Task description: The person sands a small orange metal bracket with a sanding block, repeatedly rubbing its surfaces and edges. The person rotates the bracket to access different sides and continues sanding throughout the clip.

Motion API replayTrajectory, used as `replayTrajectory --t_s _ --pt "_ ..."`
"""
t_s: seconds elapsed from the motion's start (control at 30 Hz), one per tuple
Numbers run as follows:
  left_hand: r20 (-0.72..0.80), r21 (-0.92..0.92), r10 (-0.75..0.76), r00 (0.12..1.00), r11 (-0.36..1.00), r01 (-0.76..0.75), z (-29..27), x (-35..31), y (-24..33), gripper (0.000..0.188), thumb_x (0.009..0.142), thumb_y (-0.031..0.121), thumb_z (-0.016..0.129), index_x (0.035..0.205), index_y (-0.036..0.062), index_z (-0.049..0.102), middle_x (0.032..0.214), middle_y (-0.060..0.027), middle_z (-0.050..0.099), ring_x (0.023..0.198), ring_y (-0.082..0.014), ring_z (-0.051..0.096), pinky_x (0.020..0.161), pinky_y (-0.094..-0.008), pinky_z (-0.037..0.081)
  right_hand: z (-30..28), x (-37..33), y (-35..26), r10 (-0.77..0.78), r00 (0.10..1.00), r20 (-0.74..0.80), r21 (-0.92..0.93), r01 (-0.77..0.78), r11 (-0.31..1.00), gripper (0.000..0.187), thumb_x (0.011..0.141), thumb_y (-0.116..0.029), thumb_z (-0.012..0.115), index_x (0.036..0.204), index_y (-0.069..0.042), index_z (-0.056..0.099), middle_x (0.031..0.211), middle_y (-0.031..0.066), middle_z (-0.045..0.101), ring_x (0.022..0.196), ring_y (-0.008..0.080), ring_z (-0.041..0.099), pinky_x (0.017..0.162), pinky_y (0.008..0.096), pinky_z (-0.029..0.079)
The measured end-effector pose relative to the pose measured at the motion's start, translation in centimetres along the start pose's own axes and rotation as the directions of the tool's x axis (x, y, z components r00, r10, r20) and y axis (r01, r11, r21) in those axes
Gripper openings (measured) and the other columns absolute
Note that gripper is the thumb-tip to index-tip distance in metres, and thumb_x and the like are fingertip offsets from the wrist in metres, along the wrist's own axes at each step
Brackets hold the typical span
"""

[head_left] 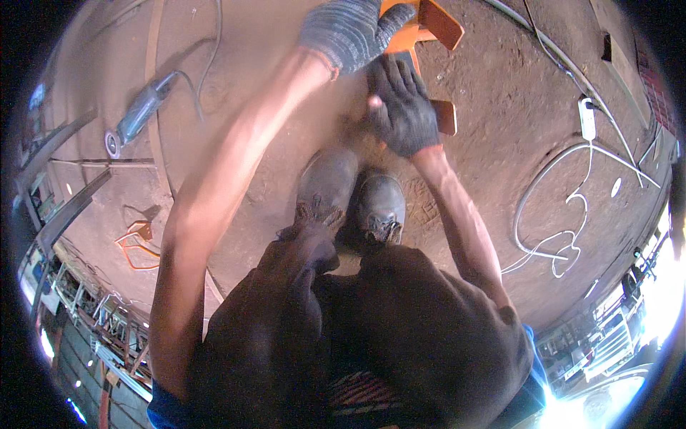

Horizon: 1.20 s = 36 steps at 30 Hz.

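Note:
At the top edge an orange metal piece (444, 27) with flat plates and a narrow bar stands or lies on the floor; part of it is out of the picture. My left hand (341, 36), in a grey knit glove, is closed at its upper part, the thumb laid over the orange metal. Its other fingers are partly cut off by the frame. My right hand (404, 107), in a darker glove, rests against the bar with its fingers stretched out. One bare fingertip pokes from that glove. A lower orange plate (446, 117) sticks out beside it.
An angle grinder (139, 111) with a cord lies on the floor at left. Near it is a small orange wire-like frame (139, 239). At right a white power strip (587, 119) and looped cables (532, 186) cross the floor. My shoes (379, 204) stand close below the hands.

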<state>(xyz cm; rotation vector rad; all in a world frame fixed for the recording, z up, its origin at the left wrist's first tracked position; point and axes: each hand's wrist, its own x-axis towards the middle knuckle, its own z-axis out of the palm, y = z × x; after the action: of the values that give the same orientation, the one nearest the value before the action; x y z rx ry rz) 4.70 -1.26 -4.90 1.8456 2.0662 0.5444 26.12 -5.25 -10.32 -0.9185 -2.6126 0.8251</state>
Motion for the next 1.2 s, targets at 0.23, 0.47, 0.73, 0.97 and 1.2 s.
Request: replayTrajectory --t_s 0.23,0.47,0.73,0.97,1.2 --pt "-0.088 0.061 0.002 0.996 0.998 0.003 1.5 -0.6 -1.0 0.066 0.104 0.052 0.046 0.126 -0.0088 0.061 0.107 -0.0352 0.069 0.093 -0.0477 0.070 0.081 -0.0501 0.058 0.2 -7.8 -1.7 0.061 0.993 0.103 0.047 -0.066 0.997 0.078 0.105 -0.060 0.034 0.152 0.002 0.044 0.160 0.0286 0.036 0.152 0.0462 0.029 0.125 0.0547 0.023" --pt "0.068 0.034 -0.096 0.993 0.995 0.094 -1.1 -0.9 -0.1 0.061 0.105 0.050 0.045 0.117 -0.0069 0.062 0.100 -0.0326 0.071 0.090 -0.0464 0.070 0.080 -0.0504 0.057 0.3 -4.2 -1.6 0.025 1.000 -0.003 0.054 -0.025 0.998 0.068 0.106 -0.050 0.041 0.145 0.005 0.049 0.153 0.0305 0.043 0.145 0.0498 0.037 0.120 0.0535 0.031" --pt "0.038 0.018 -0.052 0.998 0.999 0.051 -0.6 -0.8 -0.6 0.063 0.105 0.052 0.043 0.120 -0.0059 0.062 0.097 -0.0317 0.071 0.087 -0.0473 0.070 0.077 -0.0515 0.058 0.9 0.9 -0.8 -0.055 0.992 -0.112 0.042 0.060 0.997 0.056 0.106 -0.041 0.042 0.137 0.005 0.054 0.145 0.0284 0.050 0.138 0.0495 0.043 0.116 0.0539 0.036" --pt "-0.062 0.073 -0.053 0.997 0.996 0.058 0.6 -0.7 -1.2 0.062 0.106 0.051 0.043 0.119 -0.0061 0.063 0.096 -0.0302 0.072 0.087 -0.0457 0.071 0.075 -0.0521 0.057 1.8 -3.5 -2.1 0.018 0.999 -0.040 0.008 -0.018 1.000 0.058 0.107 -0.041 0.043 0.143 0.003 0.053 0.153 0.0270 0.046 0.146 0.0466 0.037 0.120 0.0536 0.030" --pt "-0.056 0.058 -0.052 0.997 0.997 0.056 1.2 -0.3 -2.6 0.063 0.103 0.056 0.046 0.121 -0.0022 0.064 0.109 -0.0299 0.070 0.100 -0.0453 0.069 0.087 -0.0519 0.056 1.2 -5.7 -2.8 0.077 0.997 0.009 0.090 -0.078 0.993 0.065 0.105 -0.045 0.046 0.148 0.004 0.048 0.155 0.0295 0.042 0.148 0.0488 0.034 0.122 0.0566 0.026"
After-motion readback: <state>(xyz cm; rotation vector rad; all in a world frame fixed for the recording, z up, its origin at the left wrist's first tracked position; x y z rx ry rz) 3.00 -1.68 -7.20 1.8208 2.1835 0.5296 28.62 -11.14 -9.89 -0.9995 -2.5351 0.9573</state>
